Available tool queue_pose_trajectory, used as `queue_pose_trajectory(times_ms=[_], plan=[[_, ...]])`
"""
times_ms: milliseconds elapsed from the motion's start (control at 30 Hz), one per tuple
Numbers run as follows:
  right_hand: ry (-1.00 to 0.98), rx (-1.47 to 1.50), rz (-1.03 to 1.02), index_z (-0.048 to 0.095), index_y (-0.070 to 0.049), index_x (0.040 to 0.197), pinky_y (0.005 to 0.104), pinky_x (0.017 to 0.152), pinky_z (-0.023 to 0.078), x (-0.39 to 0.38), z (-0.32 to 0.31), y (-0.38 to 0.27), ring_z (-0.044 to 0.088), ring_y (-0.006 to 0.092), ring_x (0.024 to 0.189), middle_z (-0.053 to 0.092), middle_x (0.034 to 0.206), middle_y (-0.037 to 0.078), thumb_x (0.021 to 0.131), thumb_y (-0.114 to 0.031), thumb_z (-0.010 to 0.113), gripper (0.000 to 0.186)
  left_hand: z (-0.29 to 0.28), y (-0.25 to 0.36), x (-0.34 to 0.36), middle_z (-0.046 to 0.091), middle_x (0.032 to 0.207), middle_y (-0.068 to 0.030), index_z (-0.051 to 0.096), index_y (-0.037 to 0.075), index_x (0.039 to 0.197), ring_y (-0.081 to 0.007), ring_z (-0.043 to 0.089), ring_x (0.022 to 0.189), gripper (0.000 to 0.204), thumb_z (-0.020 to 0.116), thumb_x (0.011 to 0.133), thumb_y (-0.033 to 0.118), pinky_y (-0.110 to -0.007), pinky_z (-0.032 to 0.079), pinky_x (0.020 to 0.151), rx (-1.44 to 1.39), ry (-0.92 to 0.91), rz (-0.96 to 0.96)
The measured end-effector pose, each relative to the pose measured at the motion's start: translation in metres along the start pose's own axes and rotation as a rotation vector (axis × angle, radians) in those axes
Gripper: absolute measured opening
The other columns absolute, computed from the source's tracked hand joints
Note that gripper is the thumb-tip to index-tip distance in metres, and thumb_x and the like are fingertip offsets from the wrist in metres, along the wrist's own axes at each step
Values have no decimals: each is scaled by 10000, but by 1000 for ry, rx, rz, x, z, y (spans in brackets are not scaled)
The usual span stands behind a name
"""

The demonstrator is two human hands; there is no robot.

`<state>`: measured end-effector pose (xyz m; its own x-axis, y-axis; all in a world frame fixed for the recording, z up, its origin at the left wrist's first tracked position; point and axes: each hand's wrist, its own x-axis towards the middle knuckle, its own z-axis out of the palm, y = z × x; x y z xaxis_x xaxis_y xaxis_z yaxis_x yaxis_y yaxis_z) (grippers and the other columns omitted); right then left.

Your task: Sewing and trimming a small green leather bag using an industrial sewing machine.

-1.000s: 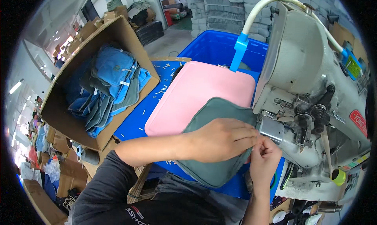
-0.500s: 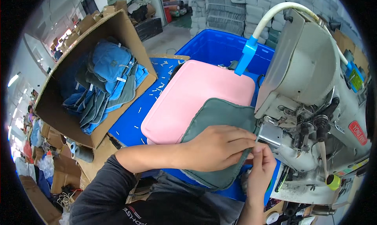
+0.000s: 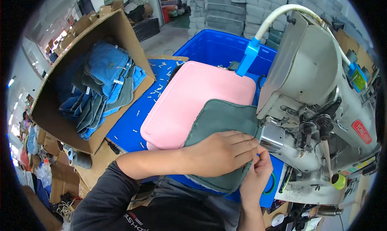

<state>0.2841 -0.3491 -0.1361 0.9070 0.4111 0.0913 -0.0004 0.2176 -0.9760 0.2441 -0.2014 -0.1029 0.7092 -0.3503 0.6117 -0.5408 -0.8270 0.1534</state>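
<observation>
A grey-green fabric piece (image 3: 225, 118) with an overcast edge lies partly on a pink padded board (image 3: 213, 83), beside the head of an industrial sewing machine (image 3: 298, 126). Across the fabric reaches my left hand (image 3: 225, 152), its fingers bent over the right edge; the thumb is hidden beneath. My right hand (image 3: 256, 172) pinches that same edge between thumb and fingers, close to the left fingertips. Both hands are in front of the machine's metal plate (image 3: 272, 136). What lies between the fingertips is too small to make out.
At left, a tilted cardboard box (image 3: 133, 41) holds blue and grey fabric pieces (image 3: 107, 69). Thread scraps litter the blue table (image 3: 129, 128). A blue crate (image 3: 193, 45) stands behind the board. Near the box are a grey thread cone (image 3: 82, 160) and, at right, a yellow-green cup (image 3: 338, 181).
The view has shifted slightly, so the surroundings sit a little further left. My right hand has turned and moved slightly down along the fabric edge. My left hand stays over the fabric.
</observation>
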Motion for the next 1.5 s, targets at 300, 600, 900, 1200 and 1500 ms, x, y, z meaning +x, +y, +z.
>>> queue_pose_trajectory(times_ms=[300, 600, 900, 1200, 1500], plan=[[-47, -163, -58, 531, 29, 1081, 282, 514, 439, 9, 5, 9, 599, 138, 564, 661, 706, 158, 906, 9, 555, 177, -16, 6, 10, 596, 1067, -149, 592, 27, 1035, -311, 623, 891, 384, 671, 665, -34, -377, 522, 761, -8, 0, -256], [37, -273, -147, 484, 55, 1130, 312, 484, 406, -3, 7, 2, 532, 178, 508, 520, 609, 112, 906, 6, 568, 245, -16, 6, 37, 558, 595, -39, 524, -22, 905, -79, 490, 503, 175, 635, 899, 112, -255, 353, 463, -298, -277, -807], [-35, -159, -136, 427, 33, 1174, 216, 511, 392, -18, 14, 19, 538, 42, 603, 640, 737, 58, 957, -31, 538, 252, -18, 7, 38, 556, 551, -51, 548, -3, 932, -94, 482, 406, 132, 552, 960, 126, -210, 376, 402, -1131, 6, -1067], [-107, -284, -168, 420, 11, 1153, 240, 484, 401, -25, 7, 21, 567, 96, 539, 660, 723, 77, 951, -15, 524, 229, -9, 7, 21, 547, 538, -80, 531, -23, 907, -128, 494, 406, 153, 480, 974, 104, -238, 393, 394, -1113, -61, -1120], [-68, -684, -252, 570, -1, 1146, 411, 641, 517, -23, -26, 6, 644, 337, 751, 627, 881, 167, 871, -124, 642, 309, -8, 5, 16, 546, 550, -46, 559, 22, 909, -94, 486, 408, 146, 496, 967, 141, -213, 376, 370, -1004, -100, -1140]])
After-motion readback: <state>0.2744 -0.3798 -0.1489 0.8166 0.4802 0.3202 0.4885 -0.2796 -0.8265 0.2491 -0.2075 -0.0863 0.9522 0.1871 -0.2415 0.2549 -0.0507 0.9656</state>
